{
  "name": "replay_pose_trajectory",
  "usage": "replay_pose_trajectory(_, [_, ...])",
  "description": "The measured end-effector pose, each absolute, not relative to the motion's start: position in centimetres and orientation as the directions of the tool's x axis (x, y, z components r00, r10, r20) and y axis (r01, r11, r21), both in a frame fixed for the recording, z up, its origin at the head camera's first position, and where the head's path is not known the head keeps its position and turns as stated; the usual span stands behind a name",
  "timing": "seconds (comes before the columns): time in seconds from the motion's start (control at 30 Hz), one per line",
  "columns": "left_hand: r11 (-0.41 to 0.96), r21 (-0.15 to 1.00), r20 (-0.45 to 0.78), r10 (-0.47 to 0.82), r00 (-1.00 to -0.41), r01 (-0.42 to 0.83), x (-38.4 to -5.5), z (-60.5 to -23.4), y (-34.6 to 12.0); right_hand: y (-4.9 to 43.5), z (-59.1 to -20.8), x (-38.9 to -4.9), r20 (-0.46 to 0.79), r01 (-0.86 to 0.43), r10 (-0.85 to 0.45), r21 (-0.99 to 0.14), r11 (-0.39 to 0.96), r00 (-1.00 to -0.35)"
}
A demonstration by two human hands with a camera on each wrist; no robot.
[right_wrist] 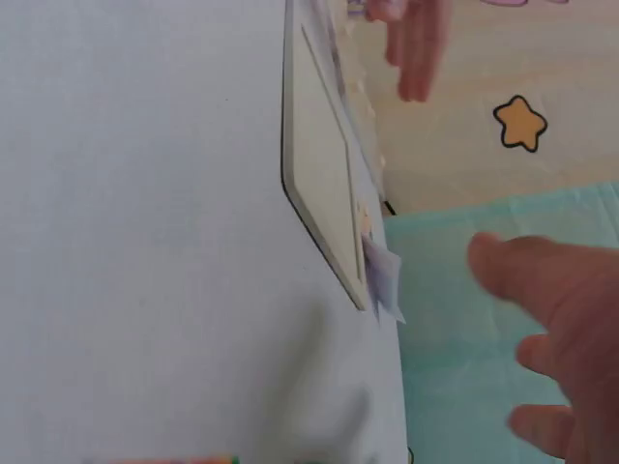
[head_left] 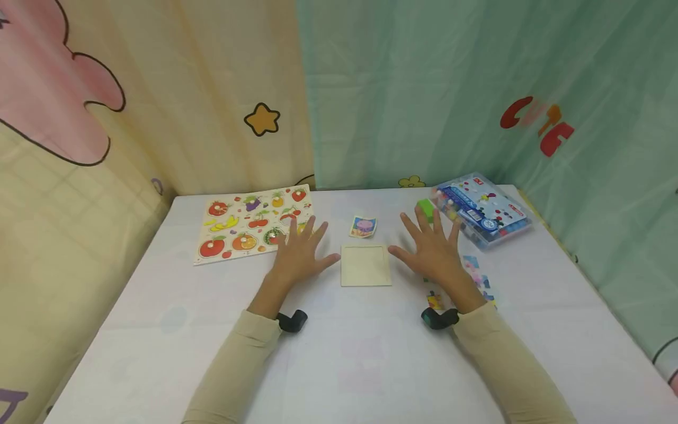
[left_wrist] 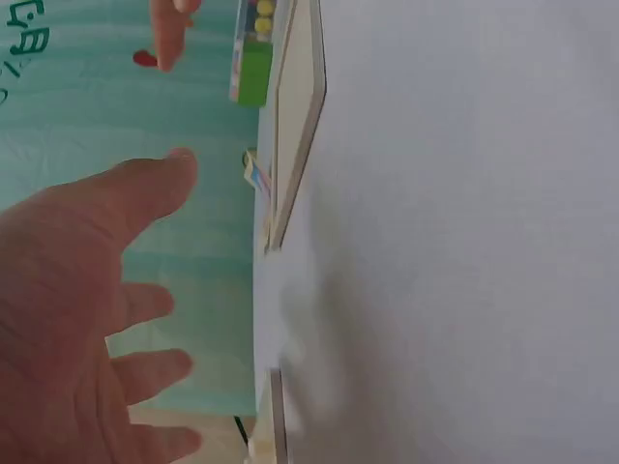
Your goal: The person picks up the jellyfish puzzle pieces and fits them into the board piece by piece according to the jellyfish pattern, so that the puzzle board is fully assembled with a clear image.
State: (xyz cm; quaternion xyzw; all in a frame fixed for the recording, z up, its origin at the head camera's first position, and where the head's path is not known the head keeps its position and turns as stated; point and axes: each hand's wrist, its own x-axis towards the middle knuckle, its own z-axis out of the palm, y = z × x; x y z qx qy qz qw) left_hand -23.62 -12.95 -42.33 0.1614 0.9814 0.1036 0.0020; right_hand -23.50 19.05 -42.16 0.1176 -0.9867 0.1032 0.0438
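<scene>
Between the two hands lies a pale square wooden tray [head_left: 365, 266] with a low rim, seen edge-on in both wrist views. My left hand [head_left: 299, 254] hovers left of it, fingers spread, near the corner of a fruit puzzle board [head_left: 249, 227]. To the right of the tray my right hand [head_left: 431, 250] is also spread, holding nothing. Beneath and beside the right forearm lie colourful puzzle pieces [head_left: 473, 265], partly hidden by it. A small picture card [head_left: 363, 227] with curled edges sits just behind the tray.
A clear plastic case [head_left: 482, 209] with colourful contents and a printed lid stands at the back right. Against it is a small green block [head_left: 425, 209]. Curtains [head_left: 381, 94] hang behind the white-covered table [head_left: 349, 353].
</scene>
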Motion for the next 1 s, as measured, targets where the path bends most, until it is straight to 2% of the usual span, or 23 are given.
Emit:
replay_pose_trajectory(0.13, [0.832,0.33,-0.045,0.485,-0.873,0.445,-21.5,-41.7,-13.1,20.9,-40.9,-21.9,0.022,-0.28,-0.287,-0.299,0.912,-0.958])
replay_pose_trajectory(0.23, [0.785,0.385,-0.078,0.551,-0.831,0.485,-20.6,-41.7,-13.2,23.2,-40.8,-21.5,-0.021,-0.276,-0.303,-0.363,0.89,-0.953])
replay_pose_trajectory(0.4, [0.773,0.376,-0.033,0.563,-0.826,0.512,-21.0,-42.5,-13.2,25.4,-41.6,-21.7,-0.026,-0.275,-0.311,-0.399,0.875,-0.95])
replay_pose_trajectory(0.63, [0.755,0.39,-0.012,0.578,-0.816,0.528,-21.4,-43.5,-13.0,25.5,-42.9,-21.8,0.042,-0.324,-0.335,-0.398,0.858,-0.941])
replay_pose_trajectory(0.83, [0.741,0.387,0.026,0.586,-0.81,0.549,-21.5,-43.9,-12.6,25.5,-43.2,-21.8,0.022,-0.275,-0.29,-0.396,0.876,-0.957])
replay_pose_trajectory(1.0, [0.754,0.396,0.034,0.558,-0.829,0.524,-21.7,-44.1,-12.4,25.7,-43.3,-22.0,0.013,-0.252,-0.271,-0.414,0.875,-0.962])
